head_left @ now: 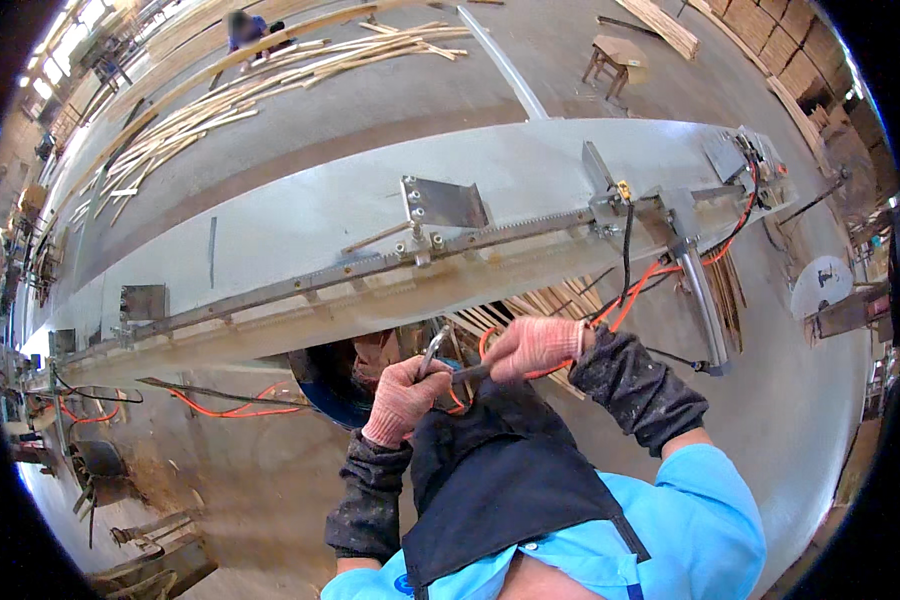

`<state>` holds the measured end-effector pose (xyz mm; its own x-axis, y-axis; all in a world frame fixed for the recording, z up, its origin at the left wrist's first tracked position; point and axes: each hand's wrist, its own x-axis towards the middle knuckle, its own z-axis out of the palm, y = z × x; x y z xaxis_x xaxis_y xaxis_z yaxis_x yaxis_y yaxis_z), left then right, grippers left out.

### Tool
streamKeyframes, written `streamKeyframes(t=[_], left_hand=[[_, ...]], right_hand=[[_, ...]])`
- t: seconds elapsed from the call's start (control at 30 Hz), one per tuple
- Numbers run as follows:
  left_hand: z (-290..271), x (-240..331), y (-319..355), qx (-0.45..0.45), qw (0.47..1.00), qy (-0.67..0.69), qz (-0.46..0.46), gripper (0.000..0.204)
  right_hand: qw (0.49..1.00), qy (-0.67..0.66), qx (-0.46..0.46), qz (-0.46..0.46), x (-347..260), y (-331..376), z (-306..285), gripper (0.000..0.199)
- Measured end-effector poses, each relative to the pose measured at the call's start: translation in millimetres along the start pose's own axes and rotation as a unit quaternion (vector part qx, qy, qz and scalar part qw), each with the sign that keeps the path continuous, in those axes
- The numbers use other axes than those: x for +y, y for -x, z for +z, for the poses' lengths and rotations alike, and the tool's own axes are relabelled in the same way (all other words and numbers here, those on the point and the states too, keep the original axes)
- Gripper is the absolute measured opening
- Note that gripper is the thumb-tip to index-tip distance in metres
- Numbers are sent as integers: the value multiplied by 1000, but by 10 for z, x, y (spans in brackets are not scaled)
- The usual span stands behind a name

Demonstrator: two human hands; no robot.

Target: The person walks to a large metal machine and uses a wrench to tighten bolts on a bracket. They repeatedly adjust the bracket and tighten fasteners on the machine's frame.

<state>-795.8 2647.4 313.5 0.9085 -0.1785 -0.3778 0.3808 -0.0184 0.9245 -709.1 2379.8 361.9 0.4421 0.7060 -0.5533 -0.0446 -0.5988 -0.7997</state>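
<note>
My left hand [402, 402], in a pinkish knit work glove, is closed round a shiny metal tool [431, 352] that looks like a wrench and sticks up out of the fist. Just to its right my right hand [536, 348], gloved the same way, has its fingers closed on a dark flat strip [470, 373]. The strip spans the gap to my left hand; its exact kind cannot be made out. Both hands are in front of the black apron [510, 480], below the near edge of a long grey machine beam [300, 205].
A toothed rail [370, 262] and metal brackets [445, 203] line the beam. Orange hoses [635, 290] and black cables run near my right hand. A dark blue round container [328, 385] stands beside my left hand. Wooden strips [200, 120] and another person [245, 32] are beyond.
</note>
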Motion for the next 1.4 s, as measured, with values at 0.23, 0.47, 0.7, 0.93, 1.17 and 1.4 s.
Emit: streamKeyframes(t=[0.23, 0.47, 0.7, 0.93, 1.17, 1.4], left_hand=[[-142, 168, -262, 214, 969, 83, 90, 25], [-529, 1254, -530, 348, 887, -253, 166, 29], [-448, 1566, -951, 270, 744, -579, 197, 36], [-474, 1485, -1260, 136, 766, -614, 131, 38], [-517, 1477, -1344, 102, 824, -547, 107, 38], [-583, 1389, -1387, 91, 835, -523, 146, 36]], right_hand=[[924, -373, 86, -15, 323, -242, 166, 24], [825, -523, 208, -52, 29, -711, 244, 25], [761, -608, 211, -81, -168, -1141, 518, 25], [698, -676, 215, -97, -392, -1555, 749, 30], [661, -705, 216, -138, -583, -1846, 899, 29], [654, -695, 272, -127, -850, -1774, 824, 28]])
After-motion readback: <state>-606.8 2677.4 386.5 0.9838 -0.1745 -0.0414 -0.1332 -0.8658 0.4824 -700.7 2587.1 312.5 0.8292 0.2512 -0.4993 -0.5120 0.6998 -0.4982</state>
